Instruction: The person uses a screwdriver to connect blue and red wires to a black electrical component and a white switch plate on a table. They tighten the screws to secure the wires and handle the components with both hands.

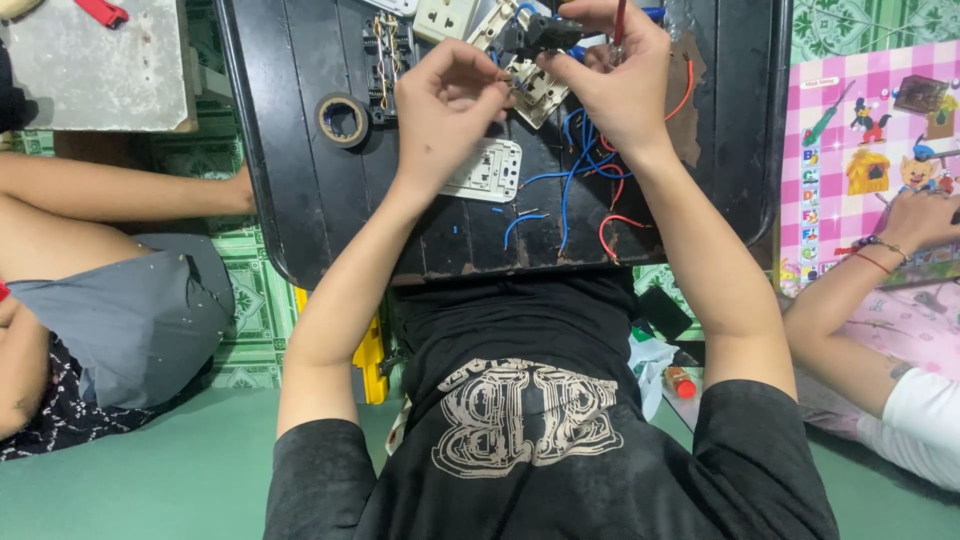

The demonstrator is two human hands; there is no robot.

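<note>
Nearest the camera, a black printed T-shirt [530, 420] and two bare forearms reaching up over the edge of a black slatted surface [300, 180]. Just past that edge, loose blue wires [572, 175] and red wires [612, 225] trailing across the boards, with short offcuts scattered beside them. Further in, a white switch plate [487, 171] lying flat, right beside the left wrist. Above it, the left hand [445, 105] curled, fingers [497, 88] pinched together on a thin wire end — too small to tell which colour. Close on its right, almost touching, the right hand [615, 85] with fingers closed around a cream socket module [535, 88] and the stem of a red-handled tool [620, 20] poking up between them; whether thumb and forefinger also gripped a wire could not be told. Left of the hands, a roll of black tape [343, 118] flat on the boards, a dark terminal frame [385, 55] just beyond it. At the far edge, a cream socket face [445, 17] and a black clump of parts [540, 35] above the knuckles. Off to the sides — another person's bent legs in grey shorts [130, 310] on the green floor, and a second person's hand [920, 220] resting on a pink picture chart [860, 150].
</note>
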